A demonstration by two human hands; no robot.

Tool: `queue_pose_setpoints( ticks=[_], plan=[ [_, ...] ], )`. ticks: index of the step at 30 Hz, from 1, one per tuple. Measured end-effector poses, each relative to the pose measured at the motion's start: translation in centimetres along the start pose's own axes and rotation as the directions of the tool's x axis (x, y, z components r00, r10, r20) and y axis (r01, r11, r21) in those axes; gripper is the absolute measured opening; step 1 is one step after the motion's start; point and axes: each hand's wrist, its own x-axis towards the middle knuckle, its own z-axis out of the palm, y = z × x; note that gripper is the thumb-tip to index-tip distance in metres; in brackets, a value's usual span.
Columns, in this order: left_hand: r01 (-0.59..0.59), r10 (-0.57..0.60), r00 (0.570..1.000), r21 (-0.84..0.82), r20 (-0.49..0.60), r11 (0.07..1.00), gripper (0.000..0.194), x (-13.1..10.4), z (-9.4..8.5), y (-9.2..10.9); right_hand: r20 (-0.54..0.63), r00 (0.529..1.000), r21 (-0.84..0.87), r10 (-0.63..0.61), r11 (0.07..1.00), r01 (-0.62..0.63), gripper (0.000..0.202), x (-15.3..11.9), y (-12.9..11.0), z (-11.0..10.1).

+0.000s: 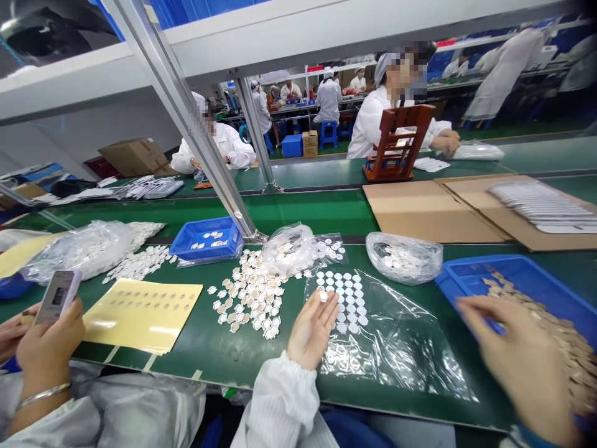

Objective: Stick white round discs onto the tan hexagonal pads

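Observation:
My left hand [311, 326] is turned palm up over the edge of a clear plastic sheet [396, 336]. A small white round piece [323, 297] rests at its fingers. Right beside those fingers, white discs [349, 298] lie in neat rows on the sheet. My right hand [517, 354], smeared by motion, is at the near left side of a blue tray [508, 264] of tan round pieces [555, 336]. Its fingers are bent, and whether they hold anything does not show. Left of my left hand spreads a loose pile of white-and-tan round pieces [256, 292].
Clear bags of pieces [403, 258] and a small blue tray [205, 239] stand along the back. A yellow sheet [144, 314] lies to the left, near another person's hands holding a phone [59, 295]. A metal post [186, 112] rises behind the bench; co-workers sit beyond.

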Motion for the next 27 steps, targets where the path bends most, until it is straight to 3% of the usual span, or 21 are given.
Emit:
queue_pose_setpoints(
  ticks=[3,6,9,19,27],
  plan=[
    [0.042,-0.042,0.999,0.034,0.016,0.999,0.029,1.3,0.8,-1.5,0.317,0.942,0.018,-0.111,0.994,0.112,0.012,-1.5,-3.7,5.6],
    [0.06,-0.061,0.998,0.064,0.016,0.996,0.024,2.1,0.9,-2.7,0.394,0.907,0.01,-0.145,0.988,0.154,0.012,-2.9,-5.7,9.6],
    [0.056,-0.056,0.998,0.079,0.005,0.995,0.023,2.5,0.5,-3.3,0.41,0.901,-0.012,-0.142,0.987,0.161,0.011,-3.6,-5.9,11.2],
    [0.087,-0.087,0.996,0.029,-0.002,0.996,0.022,2.4,0.6,-3.5,0.441,0.885,0.036,-0.149,0.988,0.148,0.009,-3.6,-6.5,10.5],
    [0.202,-0.179,0.97,-0.142,0.162,0.969,0.016,-0.9,3.5,-2.4,0.359,0.859,0.251,-0.365,0.924,0.288,0.01,-2.3,-10.4,7.3]
  ],
)
